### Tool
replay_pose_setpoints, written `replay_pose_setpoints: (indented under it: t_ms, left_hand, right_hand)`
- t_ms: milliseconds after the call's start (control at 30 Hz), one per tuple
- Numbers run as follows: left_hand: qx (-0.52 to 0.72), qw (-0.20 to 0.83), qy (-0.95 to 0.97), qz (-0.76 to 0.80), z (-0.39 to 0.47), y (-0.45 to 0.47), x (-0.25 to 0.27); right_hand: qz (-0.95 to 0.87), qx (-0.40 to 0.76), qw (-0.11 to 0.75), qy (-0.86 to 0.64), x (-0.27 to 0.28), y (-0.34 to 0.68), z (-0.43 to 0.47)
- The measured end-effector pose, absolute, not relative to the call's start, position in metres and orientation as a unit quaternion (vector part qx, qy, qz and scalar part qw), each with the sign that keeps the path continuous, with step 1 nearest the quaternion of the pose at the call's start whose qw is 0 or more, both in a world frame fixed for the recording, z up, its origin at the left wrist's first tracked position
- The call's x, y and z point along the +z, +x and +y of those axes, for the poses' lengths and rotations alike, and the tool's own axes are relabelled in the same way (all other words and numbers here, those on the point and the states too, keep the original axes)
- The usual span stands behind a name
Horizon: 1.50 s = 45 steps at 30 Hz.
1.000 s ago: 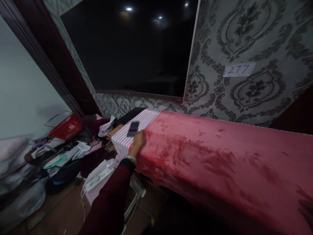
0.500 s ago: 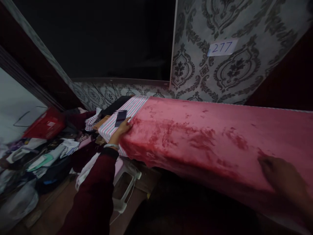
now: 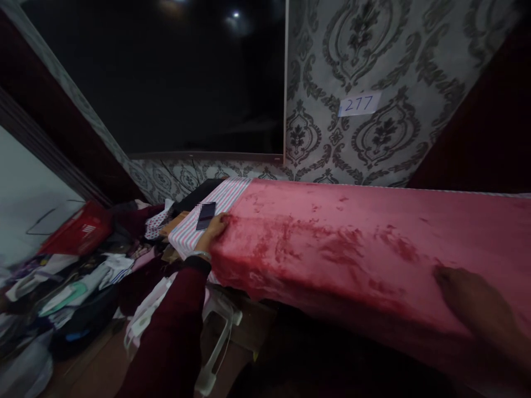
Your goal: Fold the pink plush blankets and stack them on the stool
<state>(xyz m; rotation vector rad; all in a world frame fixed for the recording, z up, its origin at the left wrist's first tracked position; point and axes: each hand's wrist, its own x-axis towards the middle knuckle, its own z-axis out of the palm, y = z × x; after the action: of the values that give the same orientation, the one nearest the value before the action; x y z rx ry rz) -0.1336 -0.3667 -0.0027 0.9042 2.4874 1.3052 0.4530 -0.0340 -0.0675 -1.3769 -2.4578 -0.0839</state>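
Note:
A pink plush cloth (image 3: pixel 298 204) with darker red brushed patches lies lengthwise over a long, low surface and hangs down its front. My left hand (image 3: pixel 214 228), with a bracelet at the wrist, is closed on the cloth's left edge. Just beside it a dark smartphone (image 3: pixel 206 215) rests on a striped cloth (image 3: pixel 228 190) that shows from under the pink one. At the right, my right hand (image 3: pixel 473 296) is in shadow, its fingers curled together on the front part of the pink cloth.
A large dark television (image 3: pixel 166 83) hangs above, beside patterned wallpaper with a paper label (image 3: pixel 360 104) reading 277. On the left, clothes (image 3: pixel 78 293) lie heaped near a red bag (image 3: pixel 78 229). A white plastic stool (image 3: pixel 219 326) stands below my left arm.
The view has shifted, so the scene sits lower in the frame. My left fingers, stretched out a little before, are now curled in on the cloth's edge. The right hand stays on the cloth.

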Motion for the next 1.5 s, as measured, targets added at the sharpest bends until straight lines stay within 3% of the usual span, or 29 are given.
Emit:
replay_pose_setpoints:
  t_ms: [367, 733, 1500]
  left_hand:
    - [0.486, 0.112, 0.294, 0.815, -0.363, -0.134, 0.021]
    - [0.435, 0.240, 0.325, 0.805, -0.377, -0.139, 0.033]
    - [0.371, 0.139, 0.317, 0.862, -0.364, -0.117, 0.054]
  right_hand:
    - [-0.834, 0.038, 0.241, -0.495, -0.037, 0.455, -0.045]
    - [-0.830, 0.045, 0.204, -0.517, -0.014, 0.454, -0.049]
    - [-0.837, 0.039, 0.244, -0.488, -0.037, 0.453, -0.039]
